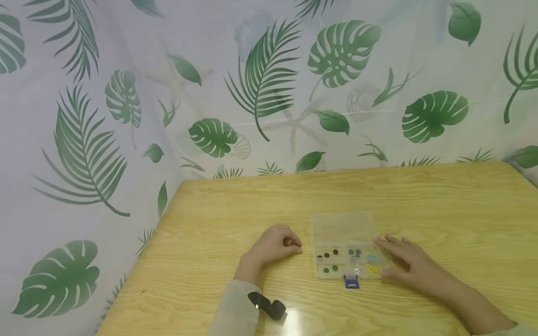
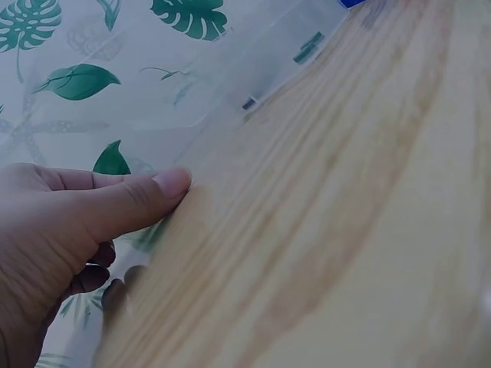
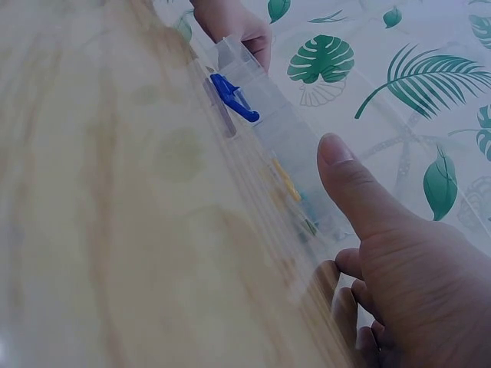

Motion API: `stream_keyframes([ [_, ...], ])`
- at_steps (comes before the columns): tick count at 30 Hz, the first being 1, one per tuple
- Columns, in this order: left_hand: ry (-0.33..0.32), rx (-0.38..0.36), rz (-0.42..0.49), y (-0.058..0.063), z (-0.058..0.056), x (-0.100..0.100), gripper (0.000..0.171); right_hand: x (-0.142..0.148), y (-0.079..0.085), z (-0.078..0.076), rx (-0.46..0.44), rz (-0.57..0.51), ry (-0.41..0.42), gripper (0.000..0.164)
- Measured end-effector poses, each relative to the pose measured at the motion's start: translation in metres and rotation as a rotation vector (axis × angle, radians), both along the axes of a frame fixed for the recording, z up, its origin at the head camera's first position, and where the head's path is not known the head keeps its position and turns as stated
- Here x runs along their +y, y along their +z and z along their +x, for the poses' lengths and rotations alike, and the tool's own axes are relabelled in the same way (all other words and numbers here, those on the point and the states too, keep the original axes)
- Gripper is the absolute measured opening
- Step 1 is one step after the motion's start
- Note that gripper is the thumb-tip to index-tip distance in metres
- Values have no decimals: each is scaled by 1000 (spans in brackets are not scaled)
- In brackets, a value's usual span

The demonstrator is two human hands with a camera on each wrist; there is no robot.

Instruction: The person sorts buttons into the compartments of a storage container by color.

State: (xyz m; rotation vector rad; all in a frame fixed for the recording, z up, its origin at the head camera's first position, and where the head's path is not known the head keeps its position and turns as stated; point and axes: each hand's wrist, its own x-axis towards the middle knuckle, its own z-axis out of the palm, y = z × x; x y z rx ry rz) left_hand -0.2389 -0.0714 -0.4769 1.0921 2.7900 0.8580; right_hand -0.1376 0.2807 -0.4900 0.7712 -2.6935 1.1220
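Observation:
A clear plastic compartment box (image 1: 329,275) lies on the table with its transparent lid (image 1: 342,227) folded back and a blue latch (image 1: 351,282) at its front. Its compartments hold small round button-like pieces: dark ones (image 1: 335,252), green ones (image 1: 335,268), grey ones (image 1: 357,252), light blue ones (image 1: 371,257) and yellow ones (image 1: 375,269). My left hand (image 1: 273,243) rests left of the box, apart from it, fingers loosely curled and nothing visible in them. Spread along the box's right side is my right hand (image 1: 414,268), its thumb (image 3: 357,184) near the front right corner.
The wood-grain table (image 1: 210,210) reaches back to a leaf-printed curtain (image 1: 269,93), which also hangs along the left side. A black device (image 1: 267,305) is strapped at the left wrist, over the sleeve (image 1: 235,308).

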Motion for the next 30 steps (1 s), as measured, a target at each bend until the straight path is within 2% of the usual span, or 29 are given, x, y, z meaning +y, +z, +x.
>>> stream_keyframes([
  [6,22,15,-7,-2,0,-1,12,0,0,-1,-5,-5,2,69],
  [16,56,-32,5,-3,1,-2,15,-1,-1,1,25,-2,4,69],
  [24,59,10,-9,-2,3,-1,19,-1,-3,3,46,2,-1,69],
  [30,75,70,23,4,5,0,16,-1,-4,1,38,3,-3,69],
])
